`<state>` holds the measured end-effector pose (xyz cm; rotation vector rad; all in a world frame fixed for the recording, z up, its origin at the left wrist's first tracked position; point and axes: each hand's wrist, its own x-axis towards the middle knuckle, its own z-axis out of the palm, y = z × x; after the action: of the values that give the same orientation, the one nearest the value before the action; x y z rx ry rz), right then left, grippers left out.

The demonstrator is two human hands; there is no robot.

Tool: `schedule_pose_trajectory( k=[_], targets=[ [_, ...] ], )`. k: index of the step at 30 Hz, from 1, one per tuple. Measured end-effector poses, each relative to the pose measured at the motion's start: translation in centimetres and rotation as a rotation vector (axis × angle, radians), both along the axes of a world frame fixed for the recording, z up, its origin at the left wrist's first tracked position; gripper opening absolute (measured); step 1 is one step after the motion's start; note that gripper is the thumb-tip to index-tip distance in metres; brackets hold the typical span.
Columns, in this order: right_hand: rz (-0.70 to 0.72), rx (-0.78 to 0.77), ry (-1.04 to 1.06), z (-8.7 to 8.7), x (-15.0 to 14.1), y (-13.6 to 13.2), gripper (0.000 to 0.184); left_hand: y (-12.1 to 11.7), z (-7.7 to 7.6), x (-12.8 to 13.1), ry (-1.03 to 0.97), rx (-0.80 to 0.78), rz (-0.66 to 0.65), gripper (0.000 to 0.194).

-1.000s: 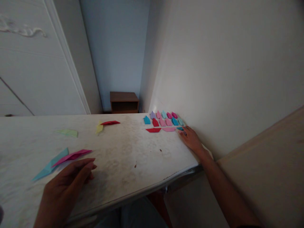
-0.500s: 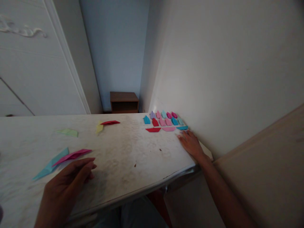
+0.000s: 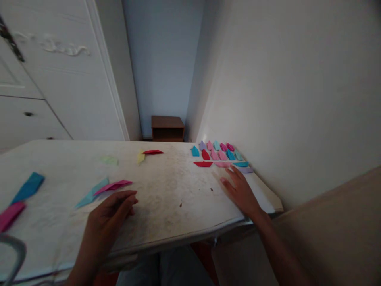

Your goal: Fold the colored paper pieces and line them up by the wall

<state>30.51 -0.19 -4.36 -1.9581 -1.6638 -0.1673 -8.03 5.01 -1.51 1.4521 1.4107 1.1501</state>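
Note:
My right hand is open, its fingers spread just in front of a lavender folded paper piece and a pink folded paper boat. A red paper boat and a blue one lie in that same front row. My left hand is closed, fingers curled against the thumb, with nothing visible in it. Just beyond it, a magenta paper boat rests across a light blue folded paper.
Behind the front row stand rows of small folded papers, among them a red one. Farther left lie a red boat on yellow paper, pale green paper, blue paper and magenta paper. A wall borders the table's right side.
My right hand has drawn back from the end of the front row, uncovering the lavender paper, and its fingers have lifted. The view has turned left; my left hand keeps its curled pose.

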Motion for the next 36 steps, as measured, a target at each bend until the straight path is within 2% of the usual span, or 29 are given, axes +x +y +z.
schedule_pose_trajectory(
  k=[5,10,14,18,20,22,26,30,36],
  targets=[
    [0.199,0.047,0.267,0.7,-5.5,0.2,0.046,-0.3,-0.4,0.2,-0.118,0.058,-0.074,0.031],
    [0.284,-0.096,0.418,1.4,-7.2,0.6,0.043,-0.8,-0.7,0.3,-0.123,0.126,-0.029,0.025],
    [0.239,-0.113,0.448,1.5,-6.7,0.7,0.046,-1.0,-0.6,-1.5,0.141,0.330,0.099,0.020],
    [0.216,-0.138,0.473,1.3,-6.1,0.5,0.049,-0.2,-0.4,-5.4,0.493,0.449,0.227,0.023],
    [0.226,-0.129,0.451,1.1,-5.9,0.6,0.048,0.6,-0.4,-7.3,0.647,0.420,0.229,0.032],
    [0.233,-0.107,0.424,1.0,-5.9,0.7,0.046,1.4,-0.5,-8.7,0.767,0.341,0.166,0.038],
    [0.228,-0.119,0.406,1.2,-6.0,0.6,0.048,2.4,-0.8,-9.2,0.911,0.239,0.099,0.038],
    [0.200,-0.169,0.442,1.4,-6.1,0.5,0.052,2.4,-0.6,-8.8,0.839,0.240,0.091,0.023],
    [0.228,-0.154,0.420,1.3,-5.9,0.4,0.051,1.8,-0.2,-9.8,0.597,0.160,0.229,0.016]
  ],
)
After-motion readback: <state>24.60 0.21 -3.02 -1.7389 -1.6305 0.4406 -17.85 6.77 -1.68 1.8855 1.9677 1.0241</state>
